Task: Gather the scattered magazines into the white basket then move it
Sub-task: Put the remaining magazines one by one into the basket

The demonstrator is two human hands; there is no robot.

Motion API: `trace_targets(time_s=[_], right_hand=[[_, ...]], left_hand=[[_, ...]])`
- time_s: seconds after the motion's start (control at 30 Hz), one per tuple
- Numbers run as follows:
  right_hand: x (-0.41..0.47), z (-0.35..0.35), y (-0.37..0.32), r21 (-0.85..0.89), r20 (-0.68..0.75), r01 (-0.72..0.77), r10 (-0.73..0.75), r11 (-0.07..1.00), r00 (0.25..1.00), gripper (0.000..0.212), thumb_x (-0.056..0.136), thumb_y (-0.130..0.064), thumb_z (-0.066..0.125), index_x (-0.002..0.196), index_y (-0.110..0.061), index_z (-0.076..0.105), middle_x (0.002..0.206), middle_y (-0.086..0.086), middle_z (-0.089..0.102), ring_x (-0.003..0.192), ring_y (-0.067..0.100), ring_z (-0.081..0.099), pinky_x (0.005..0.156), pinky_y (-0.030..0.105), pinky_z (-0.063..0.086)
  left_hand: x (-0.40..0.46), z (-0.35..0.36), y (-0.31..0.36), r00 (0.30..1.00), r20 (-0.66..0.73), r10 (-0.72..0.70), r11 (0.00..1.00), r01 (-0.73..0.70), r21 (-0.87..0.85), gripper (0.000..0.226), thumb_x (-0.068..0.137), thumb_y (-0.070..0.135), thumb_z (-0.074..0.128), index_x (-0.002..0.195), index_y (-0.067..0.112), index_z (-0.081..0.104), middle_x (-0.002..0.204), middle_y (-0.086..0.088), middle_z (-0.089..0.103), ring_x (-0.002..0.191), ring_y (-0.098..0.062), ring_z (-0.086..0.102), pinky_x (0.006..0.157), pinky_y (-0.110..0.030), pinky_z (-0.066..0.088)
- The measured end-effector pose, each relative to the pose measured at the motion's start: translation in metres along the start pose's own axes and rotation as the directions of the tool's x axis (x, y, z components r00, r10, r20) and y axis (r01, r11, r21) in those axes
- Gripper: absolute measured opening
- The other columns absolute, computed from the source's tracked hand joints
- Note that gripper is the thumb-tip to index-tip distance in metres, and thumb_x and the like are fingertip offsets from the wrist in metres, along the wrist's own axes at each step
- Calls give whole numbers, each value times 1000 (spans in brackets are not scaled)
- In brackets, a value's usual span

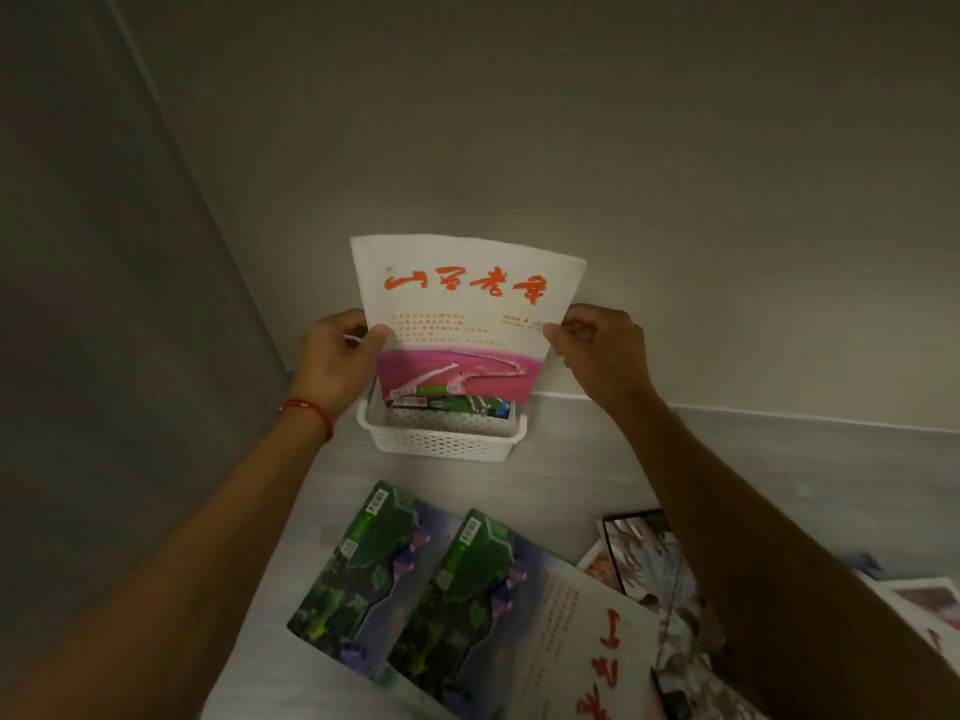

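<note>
A: Both hands are on it. The left hand (337, 356) and the right hand (597, 350) each pinch a side edge of the white paper magazine with red calligraphy and a pink lower band (467, 314), at frame centre.

B: Why both sides?

A: Probably to keep the floppy cover steady. It's upright, long axis vertical, title on top, bottom edge dipping into the white perforated plastic basket (441, 441) just below. More glossy green-covered magazines (415, 589) lie lower centre.

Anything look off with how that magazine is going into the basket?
The magazine held by both hands stands upright, much taller than the shallow white basket, so it may flop over. Other magazines lie scattered nearer the camera.
</note>
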State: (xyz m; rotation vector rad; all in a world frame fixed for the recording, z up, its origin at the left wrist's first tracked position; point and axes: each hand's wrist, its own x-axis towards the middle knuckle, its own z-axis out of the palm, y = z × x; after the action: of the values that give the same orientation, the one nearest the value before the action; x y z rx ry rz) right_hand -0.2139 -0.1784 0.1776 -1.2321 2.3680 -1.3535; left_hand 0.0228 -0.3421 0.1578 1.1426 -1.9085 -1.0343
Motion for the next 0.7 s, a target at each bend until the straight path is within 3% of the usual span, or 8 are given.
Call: trace_targets(time_s=[0.07,0.2,0.3,0.43,0.57,0.63,0.7], right_hand=[[9,10,3,9,26,-38,38,999,999,13,86,-24,71,92,-14,77,92,-1,78,73,10,72,69,29,61],[21,28,16,8,87,-118,117,993,989,11,81,-18,74,91,-16,80,88,-5,78,65,-3,70,66,17,60],[21,41,24,2,125,-146,144,989,982,10,81,-13,74,90,-13,79,90,-1,78,68,3,70,65,14,57],[17,57,36,-31,140,-222,224,974,964,11,82,-13,72,91,-10,79,94,3,78,72,9,69,71,23,58],[12,64,39,65,152,-358,346,931,926,22,84,-6,67,104,-12,76,106,7,76,94,22,71,88,38,58],[7,65,37,198,219,-384,341,902,914,30,86,0,64,112,-13,72,114,5,74,101,20,70,85,32,59],[2,64,36,294,271,-388,313,874,910,29,88,4,63,108,-15,70,110,-1,73,98,10,71,71,17,57]], left_hand=[[7,2,-12,999,8,-41,999,41,-28,18,91,15,63,103,9,75,94,-6,73,85,-26,70,82,-42,61],[17,11,-37,982,7,-189,978,189,-85,20,88,16,68,103,6,76,101,-13,76,94,-29,72,89,-47,59],[22,20,-53,962,13,-274,952,273,-138,22,88,19,69,104,6,76,103,-12,76,97,-29,72,92,-47,58],[21,35,-72,943,20,-331,922,328,-204,20,90,20,68,98,3,76,98,-15,76,90,-30,72,85,-36,56],[19,46,-82,911,123,-393,874,412,-256,31,91,25,67,114,5,73,112,-15,74,103,-29,70,99,-49,54],[20,48,-81,912,123,-391,875,410,-258,34,93,27,66,119,6,70,116,-14,72,107,-30,69,101,-48,53],[22,51,-77,923,106,-371,889,385,-246,40,94,24,65,129,6,62,119,-9,69,108,-27,66,98,-41,53]])
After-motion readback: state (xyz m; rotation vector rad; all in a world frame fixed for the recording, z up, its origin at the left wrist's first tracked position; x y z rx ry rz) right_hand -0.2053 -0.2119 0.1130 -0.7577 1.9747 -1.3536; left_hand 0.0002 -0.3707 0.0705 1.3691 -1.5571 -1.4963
